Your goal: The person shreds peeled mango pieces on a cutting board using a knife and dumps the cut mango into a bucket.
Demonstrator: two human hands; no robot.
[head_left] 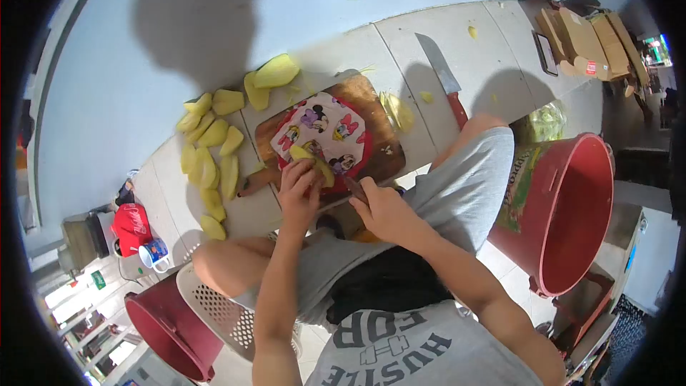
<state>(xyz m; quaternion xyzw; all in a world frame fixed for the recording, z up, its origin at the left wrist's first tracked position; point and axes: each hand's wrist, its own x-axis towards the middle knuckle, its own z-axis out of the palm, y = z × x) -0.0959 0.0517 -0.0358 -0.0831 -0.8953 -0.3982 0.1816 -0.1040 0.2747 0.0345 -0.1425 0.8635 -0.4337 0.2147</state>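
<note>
My left hand is closed around a pale green mango piece at the near edge of a round cartoon-print cloth. The cloth lies on a wooden cutting board. My right hand grips the brown handle of a small knife just right of the piece; its blade is mostly hidden. Several peeled mango pieces lie on the tiles left of the board, and a large one rests beyond it.
A big knife with a red handle lies right of the board, near peel scraps. A phone and cardboard are at the far right. Red tubs stand on both sides; a mug sits at left.
</note>
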